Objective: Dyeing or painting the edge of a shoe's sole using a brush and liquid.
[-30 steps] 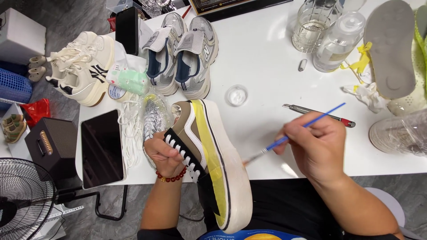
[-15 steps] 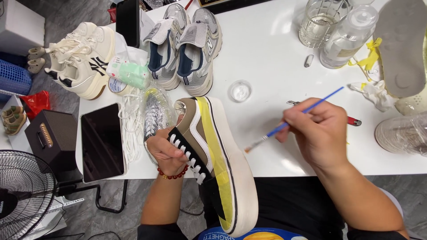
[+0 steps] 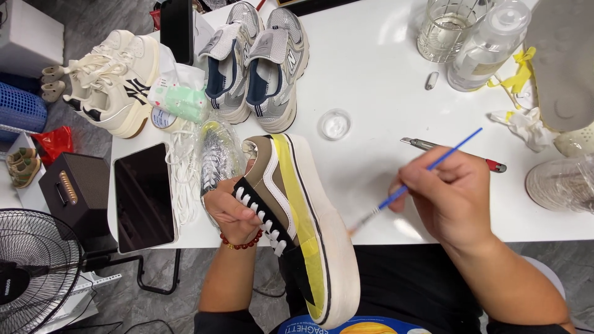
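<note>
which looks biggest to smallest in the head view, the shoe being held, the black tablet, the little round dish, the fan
1. shoe, though it is nearest the camera
2. tablet and fan: close, and the fan is cut off, so unranked
3. round dish

A white table is taking up most of the room, bright light glaring off its top. Left of the table, grey stone floor is showing, with a black fan standing near the table's corner.

A brown-and-black shoe with yellow-taped cream sole, a blue-handled brush, a white table.
</note>
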